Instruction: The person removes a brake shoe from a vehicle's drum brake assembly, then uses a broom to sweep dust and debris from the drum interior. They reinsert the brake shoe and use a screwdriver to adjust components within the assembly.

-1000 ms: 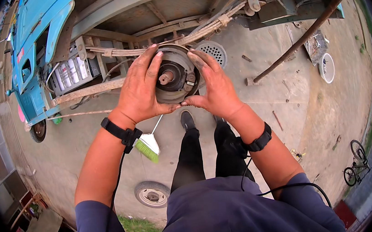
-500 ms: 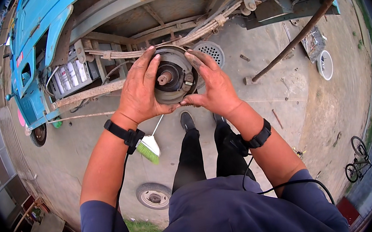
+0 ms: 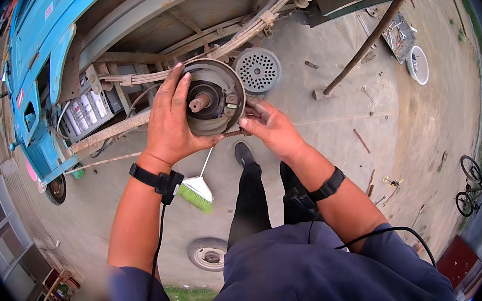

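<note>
A round, greasy brake assembly (image 3: 224,74) sits at the end of the axle, with curved shoes inside its rim and a rusty stub shaft (image 3: 200,102) sticking out of the middle. My left hand (image 3: 169,118) clasps its left side, fingers stretched up along the rim and the thumb at the bottom. At the lower right edge is my right hand (image 3: 274,129), fingers bent around the rim and the thumb near a small spring (image 3: 233,132). The right fingertips are partly hidden, so anything small between them cannot be made out.
Above is the blue vehicle's underside with a leaf spring (image 3: 251,28). A wooden pole (image 3: 378,25) slants at the right. On the concrete are a perforated round metal piece (image 3: 257,70), a white tub (image 3: 417,65), a green broom (image 3: 195,194), a wheel (image 3: 208,254) and scattered tools.
My right hand has slid from the upper right rim down to the lower right, its fingers now curled. My left hand keeps its place on the rim. The whole view has shifted slightly.
</note>
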`<state>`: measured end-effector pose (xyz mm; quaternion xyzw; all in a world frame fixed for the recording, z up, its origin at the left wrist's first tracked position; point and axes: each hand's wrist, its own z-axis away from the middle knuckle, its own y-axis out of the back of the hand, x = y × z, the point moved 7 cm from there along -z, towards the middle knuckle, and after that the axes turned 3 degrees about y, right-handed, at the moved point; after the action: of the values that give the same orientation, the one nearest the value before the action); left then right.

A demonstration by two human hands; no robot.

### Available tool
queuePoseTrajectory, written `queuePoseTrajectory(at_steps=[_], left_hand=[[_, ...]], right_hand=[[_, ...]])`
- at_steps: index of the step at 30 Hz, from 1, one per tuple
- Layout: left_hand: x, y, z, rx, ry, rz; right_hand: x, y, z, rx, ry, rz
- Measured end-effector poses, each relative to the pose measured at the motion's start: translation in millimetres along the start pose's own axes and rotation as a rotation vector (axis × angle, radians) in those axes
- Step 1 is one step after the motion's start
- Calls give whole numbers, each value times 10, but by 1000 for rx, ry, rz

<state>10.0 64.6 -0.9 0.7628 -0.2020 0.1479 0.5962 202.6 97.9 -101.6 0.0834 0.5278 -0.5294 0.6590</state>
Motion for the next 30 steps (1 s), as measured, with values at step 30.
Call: queuePoseTrajectory(at_steps=[30], left_hand=[[5,-31,-16,-29,-45,-78]], right_hand=[[710,20,-366,491,-84,-174]])
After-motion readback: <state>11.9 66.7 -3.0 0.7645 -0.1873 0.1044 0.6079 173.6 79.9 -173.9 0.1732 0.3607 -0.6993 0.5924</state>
